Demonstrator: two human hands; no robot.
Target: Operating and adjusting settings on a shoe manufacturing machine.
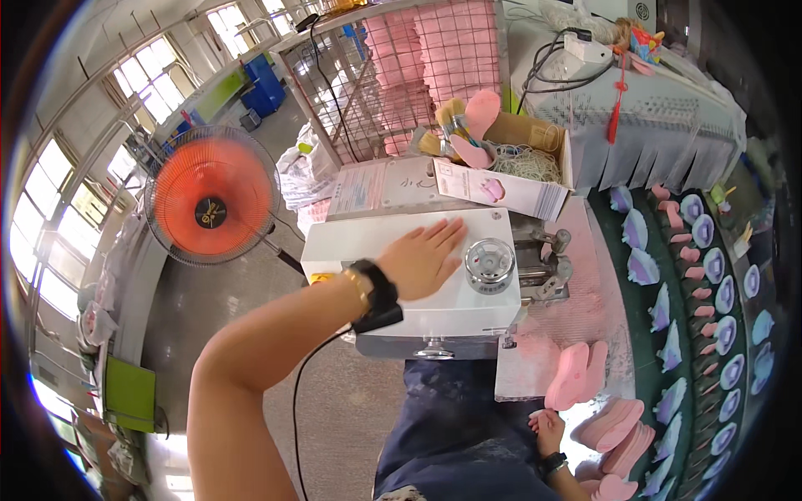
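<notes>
Left hand [422,260] and right hand [548,429] are well apart. The left one seems to rest palm down on the white machine [347,235], fingers extended and gripping nothing, just beside the round dial [489,265]. The right one is low beside the lap, close to the pink insoles [571,376] at the near corner of the dusty plate [516,367]; whether it holds anything I cannot tell. Good handling here, as I judge it, means a light left palm that leaves the dial alone, fingertips clear of the metal mechanism [547,275], and insoles picked up by their edges.

The left arm crosses from the lower left, elbow bent outward, its fingertips pointing forward and right; the right hand's fingers look loosely curled. Stacked insoles [616,426] lie just right of that hand. Beyond the machine sits a carton [468,181] with brushes [437,144]; a fan [213,196] stands to the left, and lilac shoe parts [637,230] line the right.
</notes>
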